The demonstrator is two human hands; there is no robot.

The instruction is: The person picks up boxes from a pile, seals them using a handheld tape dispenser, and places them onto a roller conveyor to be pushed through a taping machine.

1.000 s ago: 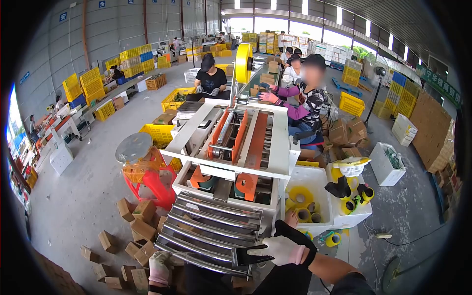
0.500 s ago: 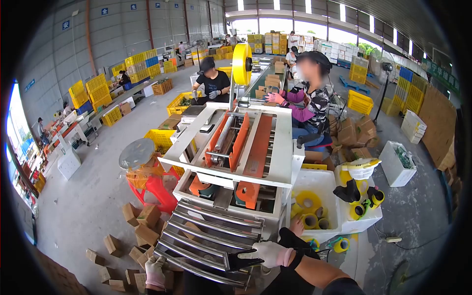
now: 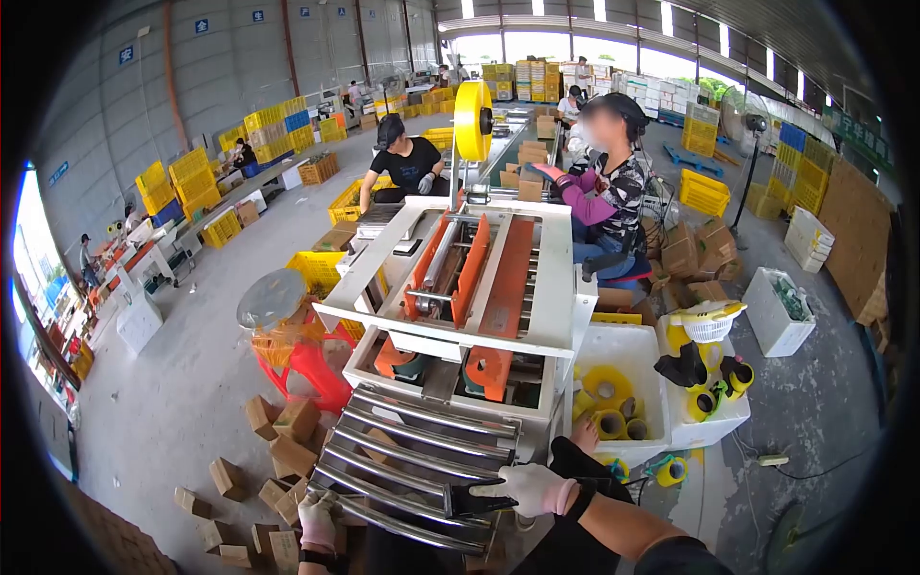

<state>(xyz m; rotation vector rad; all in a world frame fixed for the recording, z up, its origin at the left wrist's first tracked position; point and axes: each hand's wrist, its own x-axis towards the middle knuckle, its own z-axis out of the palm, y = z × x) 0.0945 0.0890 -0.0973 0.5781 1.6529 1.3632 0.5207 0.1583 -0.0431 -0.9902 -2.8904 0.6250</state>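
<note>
Below me a curved rack of metal rollers (image 3: 412, 467) leads to the white box-taping machine (image 3: 551, 249) with orange guides (image 3: 514, 278). My left hand (image 3: 316, 520), in a pale glove, is at the rack's lower left end, fingers curled over its edge. My right hand (image 3: 535, 489), in a white glove with a pink cuff, lies at the rack's right side. Its fingers stretch over a black piece (image 3: 470, 499) whose kind I cannot make out. Above the machine stands a yellow tape roll (image 3: 471, 122).
Small cardboard boxes (image 3: 292, 419) lie heaped on the floor at left, near a red stool (image 3: 318, 372). Right of the machine, a white foam bin (image 3: 628, 347) holds tape rolls. A co-worker (image 3: 613, 182) sits beyond it; another (image 3: 412, 163) is behind a yellow crate (image 3: 345, 206).
The view has shifted slightly; my hands keep nearly the same places on the rack. The left co-worker's arm has dropped into the yellow crate. The right co-worker's hands have moved at the boxes.
</note>
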